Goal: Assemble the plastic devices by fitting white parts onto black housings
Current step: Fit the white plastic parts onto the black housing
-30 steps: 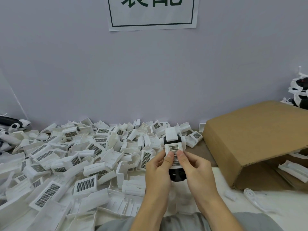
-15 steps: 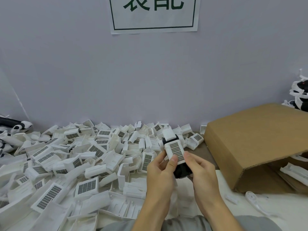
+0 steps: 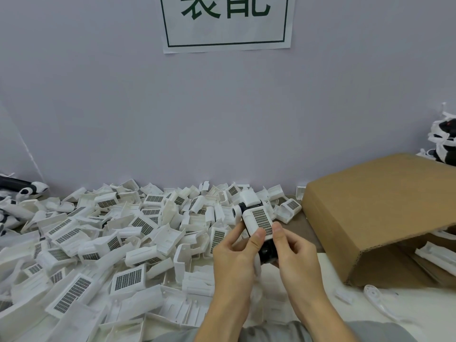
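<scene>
A: Where is the piece being worked on?

B: Held up off the surface (image 3: 407,307), between both hands. It is a black housing (image 3: 267,248) with a white part (image 3: 259,222) sitting on top, the dark grid panel of that part facing up and tilted.

A: And the grip?

B: The left hand (image 3: 234,262) has its fingers curled round the left side, thumb pressed on the near edge of the white part. The right hand (image 3: 296,255) is curled round the right side, thumb also on that near edge, just beside the other thumb. Both are closed on the same piece. The black housing shows below the thumbs, between the palms.

A: What lies around the grip?

B: To the left of it and beyond it, a heap of loose white parts (image 3: 103,243) covers the surface, many with the same grid panels. To the right of the grip is a cardboard box (image 3: 375,208) lying on its side, its opening towards the right, with white pieces inside. Nearer than the box, a small white clip (image 3: 344,296) and a long white piece (image 3: 377,299) lie on the surface.

A: Further out?

B: Black-and-white items (image 3: 444,137) past the box at far right, others at far left (image 3: 22,188), and a paper sign (image 3: 225,23) on the wall above.
</scene>
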Available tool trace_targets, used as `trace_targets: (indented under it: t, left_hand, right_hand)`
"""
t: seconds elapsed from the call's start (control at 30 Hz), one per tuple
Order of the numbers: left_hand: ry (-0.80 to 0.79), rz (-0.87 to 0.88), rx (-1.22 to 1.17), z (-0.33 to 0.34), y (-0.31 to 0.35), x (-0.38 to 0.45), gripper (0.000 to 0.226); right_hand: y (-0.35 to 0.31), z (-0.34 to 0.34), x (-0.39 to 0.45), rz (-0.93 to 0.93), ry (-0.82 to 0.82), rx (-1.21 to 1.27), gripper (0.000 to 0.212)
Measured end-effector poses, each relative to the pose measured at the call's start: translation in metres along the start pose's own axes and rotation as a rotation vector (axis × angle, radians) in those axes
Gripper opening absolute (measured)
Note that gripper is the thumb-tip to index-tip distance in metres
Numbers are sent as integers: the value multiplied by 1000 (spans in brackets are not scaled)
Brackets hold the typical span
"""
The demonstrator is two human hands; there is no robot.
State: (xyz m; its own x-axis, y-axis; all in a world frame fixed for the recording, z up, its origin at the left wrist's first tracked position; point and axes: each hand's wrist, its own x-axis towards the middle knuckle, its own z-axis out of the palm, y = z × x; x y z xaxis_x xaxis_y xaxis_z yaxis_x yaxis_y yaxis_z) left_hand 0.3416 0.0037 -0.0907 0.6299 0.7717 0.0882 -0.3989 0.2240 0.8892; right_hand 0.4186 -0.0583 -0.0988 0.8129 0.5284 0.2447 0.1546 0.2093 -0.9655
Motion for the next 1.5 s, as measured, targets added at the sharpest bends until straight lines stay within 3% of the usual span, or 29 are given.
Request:
trace_targets:
  t: [0.07,0.17,0.27,0.33,0.43,0.63,0.8,1.03,1.23,1.37,1.5]
  left_hand:
    - [-4,5,-21,0,0,0,58]
    - [15,-6,-40,-1,0,0,59]
    - [41,-1,-16,-1,1,1,61]
    - [58,18,-16,-1,2,0,56]
    - [113,-1,-41,0,2,1,30]
    - [67,-71,-129,4,4,0,48]
    - [30,-44,-48,4,2,2,45]
    - [220,-22,39,1,1,3,21]
    - [289,-1,-6,-1,-1,5,11]
    - [250,-2,-54,-1,-1,5,14]
    - [165,-3,-92,0,1,4,23]
  right_hand:
    - [-1,1,-1,-23,19,-1,37]
    - [-4,2,-3,-71,83,-27,16]
    - [-6,1,-6,-147,77,-172,11]
    - [-8,1,-8,-187,61,-286,14]
    - [-13,3,-11,-212,-19,-355,19]
    - [-17,3,-13,-249,-14,-544,58]
    - [-14,2,-12,-265,64,-615,40]
    - [-13,-4,-7,-78,91,-167,16]
    - [-20,-12,-4,211,63,262,26]
    - [-26,-14,-4,415,-88,668,32]
    - [-29,-17,-7,506,-305,811,37]
